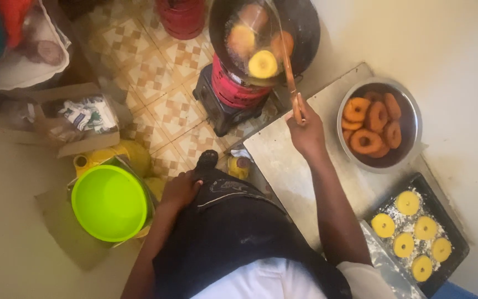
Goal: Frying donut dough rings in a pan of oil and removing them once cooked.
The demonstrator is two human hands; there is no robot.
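a person seen from above, sitting over a tiled floor [167,111]. the right hand [307,133] is raised and clenched around the lower end of a thin wooden stick [290,72], which slants up and away from the hand into a dark frying pan [305,27]. the stick's far end reaches in among the doughnuts in the pan [262,63]: one pale yellow ring nearest the hand and three browner ones beyond it, all in oil. the pan sits on a small red stove [230,91] standing on the floor.

the left hand [181,191] rests palm down on the person's dark-trousered knee, holding nothing; its fingers are loosely curled.

just right of the right hand lies a pale flat board [289,166]. on its far corner sits a round metal bowl [410,116] holding several browned ring doughnuts [366,141]. nearer the person, on the board's right side, is a dark rectangular tray [455,232] dusted with flour and carrying six raw yellow dough rings [404,245].

to the left of the left hand stands a bright green plastic tub [110,202], with a yellow container [134,155] touching its far side. further left is an open cardboard box [78,119] with packets inside.
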